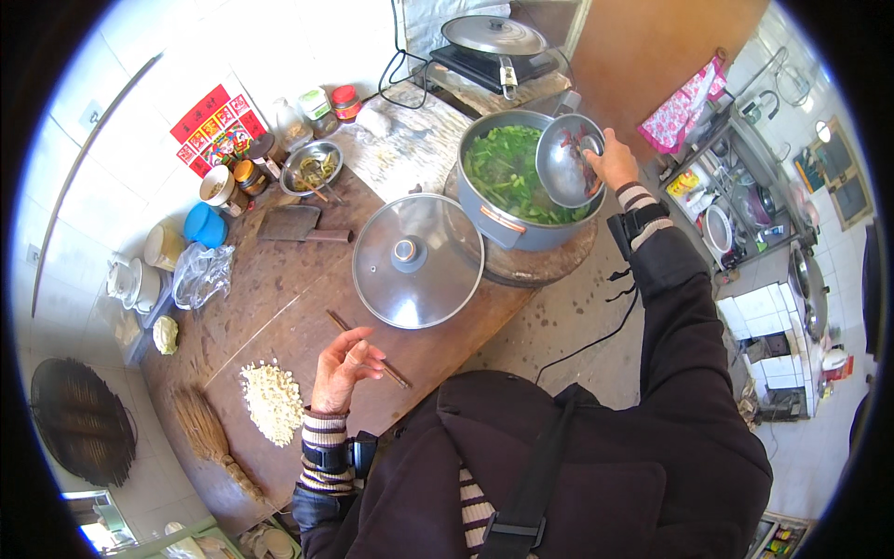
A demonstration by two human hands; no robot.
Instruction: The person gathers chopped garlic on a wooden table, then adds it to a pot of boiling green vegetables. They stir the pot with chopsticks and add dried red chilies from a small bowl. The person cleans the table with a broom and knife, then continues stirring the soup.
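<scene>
My right hand [616, 162] grips the rim of a shallow metal bowl [553, 171], tilted over the right side of a grey pot [471, 190]. Reddish-brown pieces cling inside the bowl; the round shiny part by my thumb is unclear. Chopped leafy greens [499, 164] fill the pot, which stands on a thick round wooden board [566, 251]. Over the table my left hand [342, 367] is empty, fingers apart and slightly curled. Chopsticks [397, 375] pass behind its fingers. Just beyond lies a glass lid [391, 297], knob up. Left of that hand is a heap of pale chopped pieces [272, 402].
A cleaver [288, 222] lies flat near a metal bowl of food scraps [312, 168]. Jars [251, 176] and a blue container [205, 226] line the wall. A straw brush [202, 423] rests at the left. Behind the pot sits a lidded pan [492, 35] on a cooktop.
</scene>
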